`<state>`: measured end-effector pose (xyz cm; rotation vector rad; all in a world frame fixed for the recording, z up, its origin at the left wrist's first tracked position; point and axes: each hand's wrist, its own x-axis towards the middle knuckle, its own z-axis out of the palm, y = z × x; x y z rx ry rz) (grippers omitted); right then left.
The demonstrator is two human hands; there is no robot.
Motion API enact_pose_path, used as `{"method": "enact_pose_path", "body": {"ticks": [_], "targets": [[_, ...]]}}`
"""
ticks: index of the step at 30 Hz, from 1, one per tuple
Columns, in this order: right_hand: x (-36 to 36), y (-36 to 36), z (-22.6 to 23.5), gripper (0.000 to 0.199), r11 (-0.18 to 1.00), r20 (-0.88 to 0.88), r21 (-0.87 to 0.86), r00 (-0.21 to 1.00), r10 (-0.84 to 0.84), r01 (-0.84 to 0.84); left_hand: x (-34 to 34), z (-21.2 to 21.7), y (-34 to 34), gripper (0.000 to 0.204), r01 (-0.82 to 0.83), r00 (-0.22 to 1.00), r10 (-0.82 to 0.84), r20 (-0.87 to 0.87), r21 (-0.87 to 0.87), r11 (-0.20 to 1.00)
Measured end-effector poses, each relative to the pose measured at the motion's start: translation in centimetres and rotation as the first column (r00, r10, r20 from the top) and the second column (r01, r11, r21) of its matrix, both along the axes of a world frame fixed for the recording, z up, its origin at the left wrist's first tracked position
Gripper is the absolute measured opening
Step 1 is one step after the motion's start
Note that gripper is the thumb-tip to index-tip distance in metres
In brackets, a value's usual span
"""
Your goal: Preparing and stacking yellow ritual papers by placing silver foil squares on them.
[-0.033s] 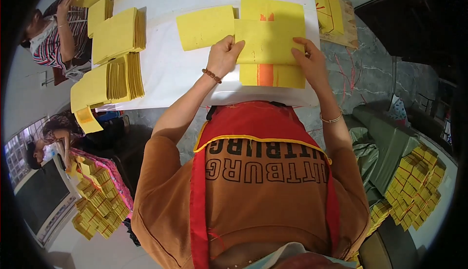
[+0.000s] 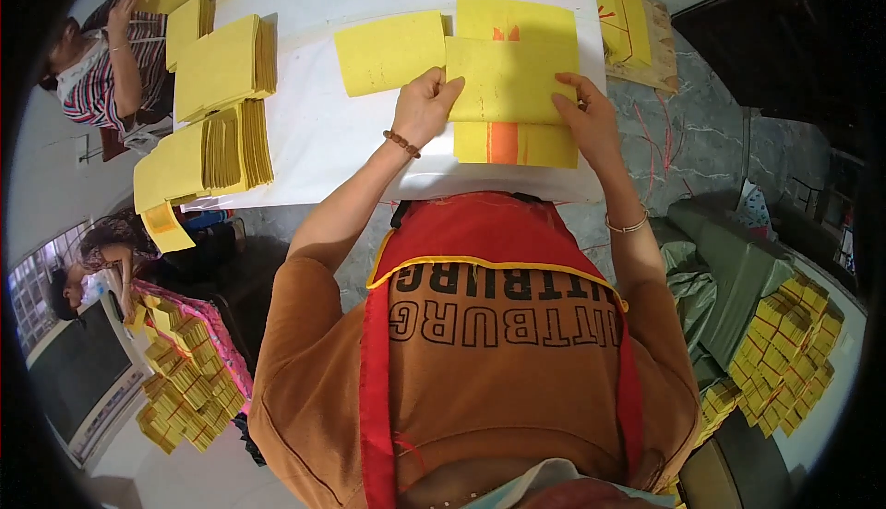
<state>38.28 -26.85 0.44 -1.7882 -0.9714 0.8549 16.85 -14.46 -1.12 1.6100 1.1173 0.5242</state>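
Between my two hands a plain yellow paper sheet (image 2: 512, 80) lies crosswise over another yellow sheet with orange marks (image 2: 517, 151). My left hand (image 2: 426, 107) is closed, pinching the upper sheet's left edge between thumb and curled fingers. At its right edge, my right hand (image 2: 589, 119) grips with thumb and forefinger, the other fingers bent. To the left, a loose yellow sheet (image 2: 389, 52) rests on the white table (image 2: 309, 140), its right end close to the held sheet. Whether the upper sheet is folded or separate from the one beneath, I cannot tell.
Thick stacks of yellow folded paper (image 2: 217, 66) line the table's left side. Tied yellow bundles (image 2: 628, 20) sit on a wooden board at the right. More bundles (image 2: 789, 352) are piled at the lower right and lower left (image 2: 189, 380). Two other people work at the left.
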Motion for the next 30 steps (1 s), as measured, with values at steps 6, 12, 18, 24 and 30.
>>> {"method": "enact_pose_path", "body": {"ticks": [6, 12, 18, 24, 30], "targets": [[-0.3, 0.0, -0.9, 0.030, 0.998, 0.021, -0.039, 0.999, -0.046, 0.046, -0.1, -1.4, 0.6, 0.038, 0.002, 0.999, 0.001, 0.053, -0.051, 0.999], [-0.7, 0.0, -1.7, 0.031, 0.992, -0.058, 0.006, 0.991, -0.122, 0.123, -0.1, -0.4, 0.5, 0.026, -0.016, 1.000, 0.016, -0.006, -0.059, 0.998], [-0.6, -0.2, -2.0, 0.031, 0.992, -0.023, 0.002, 0.991, -0.130, 0.130, 1.2, 4.3, -0.9, 0.047, 0.292, 0.954, -0.079, -0.290, 0.830, 0.475], [-0.8, -0.3, -1.9, 0.030, 0.990, -0.069, 0.011, 0.988, -0.139, 0.140, 2.1, 3.0, -2.7, 0.063, 0.710, 0.694, -0.488, -0.530, 0.618, 0.338], [-3.2, -1.9, 0.5, 0.043, 0.997, 0.784, -0.038, 0.616, 0.072, -0.068, 2.1, 2.6, -2.6, 0.065, 0.772, 0.631, -0.491, -0.601, 0.549, 0.320]]}}
